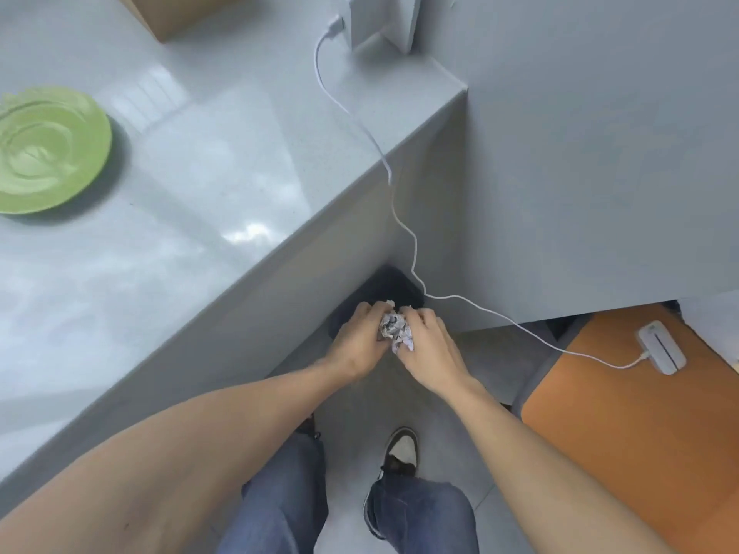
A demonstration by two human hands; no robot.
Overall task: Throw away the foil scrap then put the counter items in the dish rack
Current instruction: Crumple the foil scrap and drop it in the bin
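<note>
A crumpled silver foil scrap is pressed between both of my hands, low beside the counter's end. My left hand closes on its left side and my right hand on its right side. Right behind and under my hands stands a black bin on the floor against the counter corner; much of it is hidden by my hands. A green plate lies on the grey counter at the far left. No dish rack is in view.
A white cable runs from a white device on the counter, over the edge, past the bin, to a white gadget on an orange seat. A cardboard box sits at the counter's back. My shoe is on the grey floor.
</note>
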